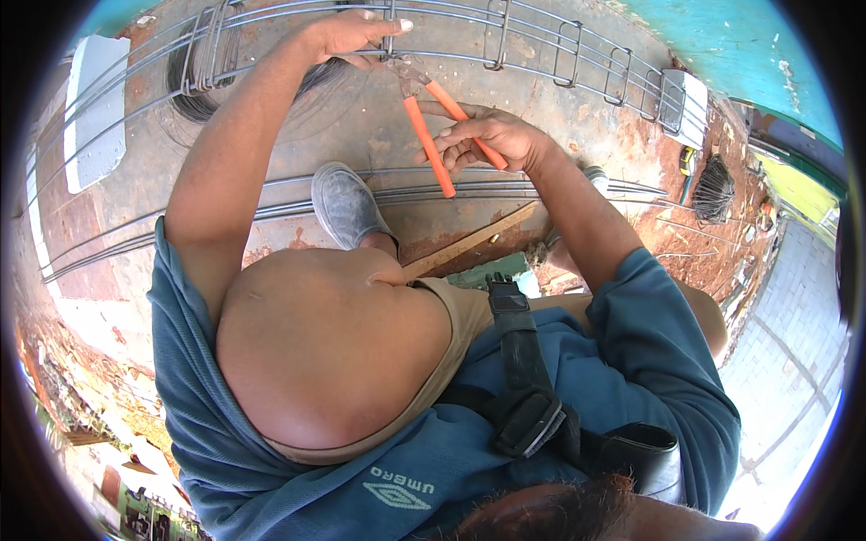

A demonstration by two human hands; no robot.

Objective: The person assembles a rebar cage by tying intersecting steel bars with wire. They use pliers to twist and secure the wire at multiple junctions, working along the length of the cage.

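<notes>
My right hand grips pincers with orange handles, their jaws up against a steel rod of a rebar cage that lies along the concrete floor. My left hand holds the same rod and a stirrup just left of the pincer jaws. The cage is made of long bars tied through several rectangular wire stirrups. My raised left knee fills the middle of the view, and my grey shoe rests on loose rods.
A coil of dark tie wire lies under the cage at the left. Loose long rods and a wooden slat run across the floor. White blocks prop the cage ends. Another wire bundle lies at the right.
</notes>
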